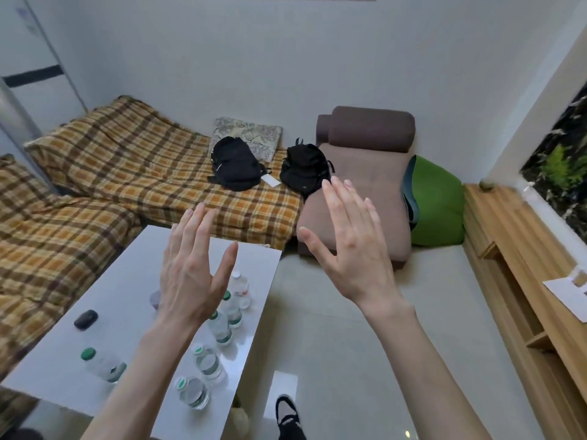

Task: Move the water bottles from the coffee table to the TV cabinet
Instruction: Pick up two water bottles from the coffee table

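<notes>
Several clear water bottles with green caps stand on the white coffee table at the lower left; a row runs along its right edge, from a near bottle to a far one with a clear cap. One more bottle stands apart near the left edge. My left hand is raised above the table with straight fingers and holds nothing. My right hand is raised to its right, over the floor, also spread and empty. The wooden TV cabinet runs along the right wall.
A small dark case lies on the table. A plaid-covered sofa with two black backpacks stands behind the table, then a brown lounge seat and a green beanbag. White paper lies on the cabinet. My shoe is on the tiled floor.
</notes>
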### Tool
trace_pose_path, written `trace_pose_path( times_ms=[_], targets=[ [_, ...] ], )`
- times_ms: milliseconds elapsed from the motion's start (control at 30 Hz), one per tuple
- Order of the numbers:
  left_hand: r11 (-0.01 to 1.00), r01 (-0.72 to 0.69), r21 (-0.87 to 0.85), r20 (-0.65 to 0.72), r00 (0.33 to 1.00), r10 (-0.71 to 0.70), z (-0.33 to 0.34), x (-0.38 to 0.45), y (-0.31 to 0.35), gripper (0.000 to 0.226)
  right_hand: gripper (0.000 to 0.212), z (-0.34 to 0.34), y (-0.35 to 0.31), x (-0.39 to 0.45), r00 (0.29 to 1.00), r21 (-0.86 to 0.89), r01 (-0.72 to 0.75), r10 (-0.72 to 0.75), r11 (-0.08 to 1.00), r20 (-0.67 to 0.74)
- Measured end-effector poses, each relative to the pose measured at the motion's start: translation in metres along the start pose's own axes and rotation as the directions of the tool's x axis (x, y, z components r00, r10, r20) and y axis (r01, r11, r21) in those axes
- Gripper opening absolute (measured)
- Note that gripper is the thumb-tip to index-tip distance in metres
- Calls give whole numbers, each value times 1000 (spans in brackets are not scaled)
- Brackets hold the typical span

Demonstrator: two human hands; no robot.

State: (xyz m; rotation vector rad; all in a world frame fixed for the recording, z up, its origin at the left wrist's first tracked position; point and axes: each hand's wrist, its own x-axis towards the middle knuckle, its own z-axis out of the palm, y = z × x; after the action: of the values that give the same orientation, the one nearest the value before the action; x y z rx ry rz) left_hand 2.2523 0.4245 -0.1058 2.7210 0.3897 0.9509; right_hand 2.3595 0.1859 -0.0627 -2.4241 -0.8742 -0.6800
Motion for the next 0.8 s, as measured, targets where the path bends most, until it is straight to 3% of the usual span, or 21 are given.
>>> trace_pose_path(
  times_ms=[400, 800],
  targets=[
    [970, 229, 80, -99, 970, -221, 68, 97, -67, 70, 75, 118, 14, 160, 962, 75, 232, -240, 970, 129],
    [910, 368, 190, -198, 922, -331, 88, 153, -136, 67, 73, 209, -25, 269, 893, 253, 400, -437, 881, 110]
  ],
)
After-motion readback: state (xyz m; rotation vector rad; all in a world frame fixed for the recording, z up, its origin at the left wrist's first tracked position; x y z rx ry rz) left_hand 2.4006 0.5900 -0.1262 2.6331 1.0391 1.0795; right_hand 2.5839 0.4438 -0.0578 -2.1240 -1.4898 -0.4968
